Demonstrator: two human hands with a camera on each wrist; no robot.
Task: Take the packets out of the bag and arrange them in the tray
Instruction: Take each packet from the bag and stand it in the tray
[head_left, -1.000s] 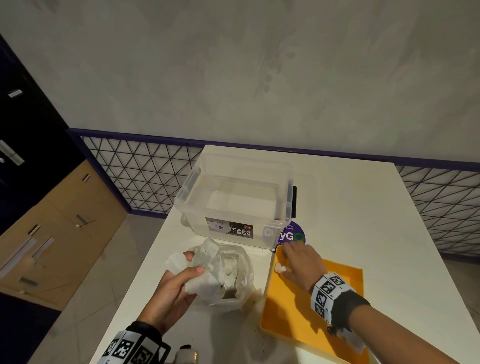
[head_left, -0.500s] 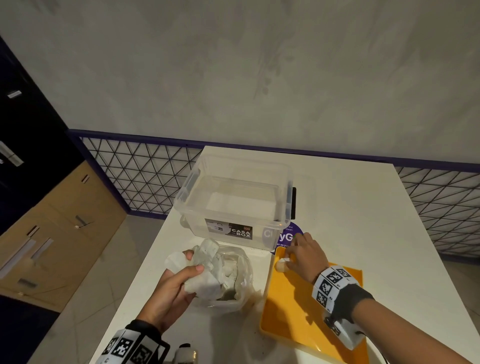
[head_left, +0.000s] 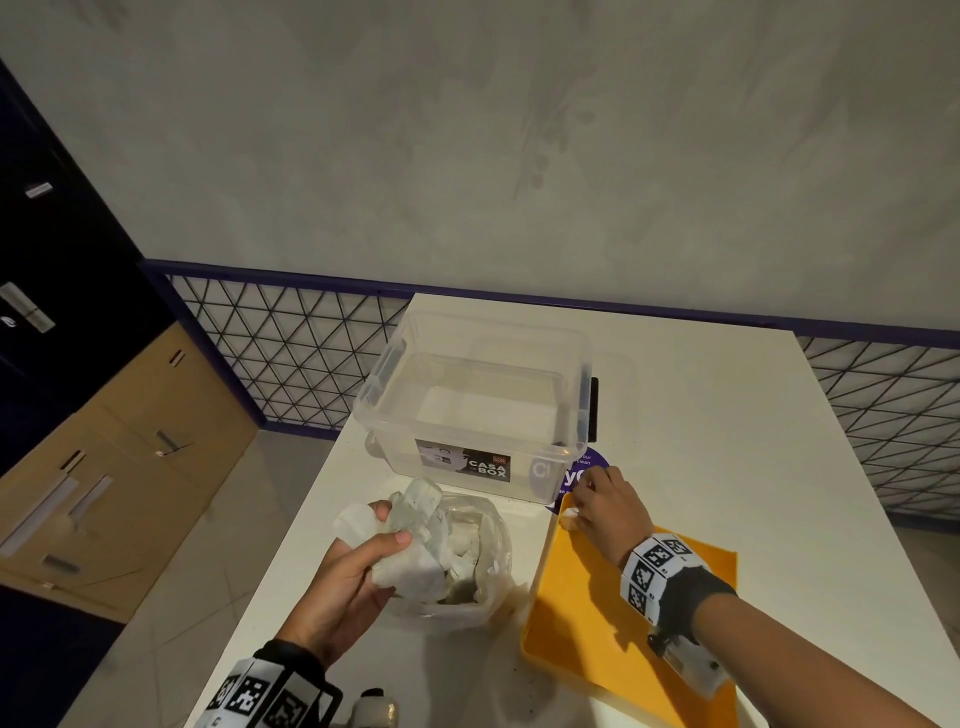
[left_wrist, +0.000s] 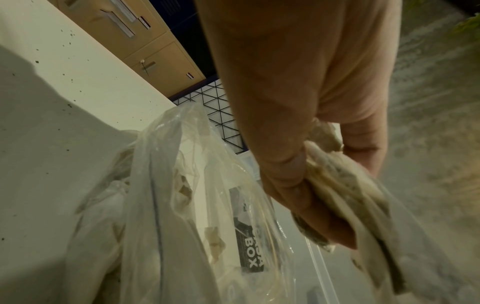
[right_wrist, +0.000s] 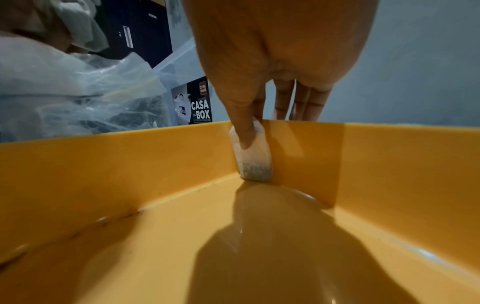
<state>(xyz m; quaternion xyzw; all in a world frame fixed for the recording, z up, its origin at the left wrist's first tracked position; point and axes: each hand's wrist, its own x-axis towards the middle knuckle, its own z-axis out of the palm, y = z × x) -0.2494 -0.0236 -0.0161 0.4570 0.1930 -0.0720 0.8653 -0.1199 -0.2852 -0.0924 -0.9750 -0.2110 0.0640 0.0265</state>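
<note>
A clear plastic bag (head_left: 467, 566) (left_wrist: 182, 205) (right_wrist: 78, 92) of small white packets sits on the white table. My left hand (head_left: 353, 577) (left_wrist: 298, 164) grips a bunch of white packets (head_left: 410, 556) (left_wrist: 350, 195) at the bag's mouth. Right of the bag lies the orange tray (head_left: 597, 639) (right_wrist: 130, 174). My right hand (head_left: 602, 506) (right_wrist: 259, 92) pinches one small white packet (head_left: 570, 514) (right_wrist: 255, 158) between thumb and forefinger. The packet stands upright in the tray's far left corner, its lower end on the tray floor.
A clear lidless storage box (head_left: 478, 410) (right_wrist: 192, 98) labelled CASA BOX stands just behind the bag and tray. A purple round sticker (head_left: 584, 467) lies beside it. The table's left edge drops to the floor, with drawers (head_left: 104, 467) beyond.
My right hand has carried the packet from the tray's left side toward the far corner and set it upright there. The left hand and bag have stayed put.
</note>
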